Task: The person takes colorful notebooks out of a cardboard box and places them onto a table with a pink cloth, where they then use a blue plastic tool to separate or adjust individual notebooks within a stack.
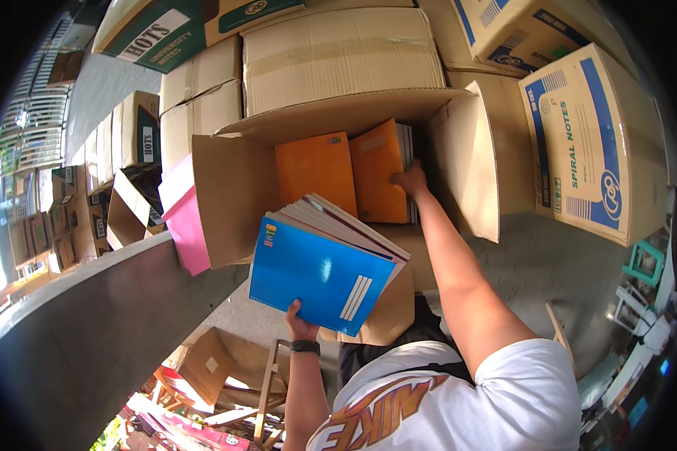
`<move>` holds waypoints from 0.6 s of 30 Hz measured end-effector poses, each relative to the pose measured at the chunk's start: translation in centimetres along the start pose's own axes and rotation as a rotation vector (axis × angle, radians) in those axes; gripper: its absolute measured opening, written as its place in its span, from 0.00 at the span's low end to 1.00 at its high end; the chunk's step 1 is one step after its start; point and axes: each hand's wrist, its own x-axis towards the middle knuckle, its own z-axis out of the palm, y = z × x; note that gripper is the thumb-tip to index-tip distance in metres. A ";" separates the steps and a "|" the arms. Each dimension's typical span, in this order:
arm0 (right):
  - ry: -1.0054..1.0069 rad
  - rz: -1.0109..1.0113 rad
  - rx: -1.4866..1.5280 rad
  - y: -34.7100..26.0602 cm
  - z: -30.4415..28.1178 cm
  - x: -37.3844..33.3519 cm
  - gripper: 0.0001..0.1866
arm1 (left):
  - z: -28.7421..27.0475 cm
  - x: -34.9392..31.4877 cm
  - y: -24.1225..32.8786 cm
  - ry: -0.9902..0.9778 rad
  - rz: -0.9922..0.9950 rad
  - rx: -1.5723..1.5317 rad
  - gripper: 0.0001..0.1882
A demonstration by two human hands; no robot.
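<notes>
My left hand (pixel 301 325) grips a thick stack of notebooks (pixel 316 267) by its lower edge, thumb on the glossy blue cover. The stack is tilted, and its pages fan out along the top and right. It is held over the near side of an open cardboard box (pixel 466 161). Inside the box, two stacks with orange covers lie side by side. My right hand (pixel 411 180) is closed on the right edge of the right-hand orange notebooks (pixel 380 173), thumb over the cover. The left orange notebooks (pixel 316 173) are partly hidden by the blue-covered stack.
Closed cartons (pixel 342 56) are stacked behind the box, and a blue-and-tan carton (pixel 579 143) stands at the right. A pink sheet (pixel 184 218) hangs by the left flap, above a grey ledge (pixel 128 293). A green stool (pixel 643 261) is at the far right.
</notes>
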 end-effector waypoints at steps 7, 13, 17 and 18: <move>-0.054 -0.262 0.307 -1.4 -3.4 -3.6 0.37 | 1.2 -3.4 0.2 -0.003 0.107 -0.114 0.31; -0.182 -0.431 0.739 -5.7 -12.4 -16.4 0.32 | -1.8 -11.5 2.5 -0.096 0.280 -0.218 0.32; -0.363 -0.344 0.878 -3.5 -16.8 -22.1 0.29 | -6.7 -18.0 2.4 -0.110 0.432 -0.307 0.31; -0.441 -0.406 0.967 -4.2 -15.9 -25.8 0.30 | -8.9 -20.0 2.1 -0.128 0.437 -0.366 0.31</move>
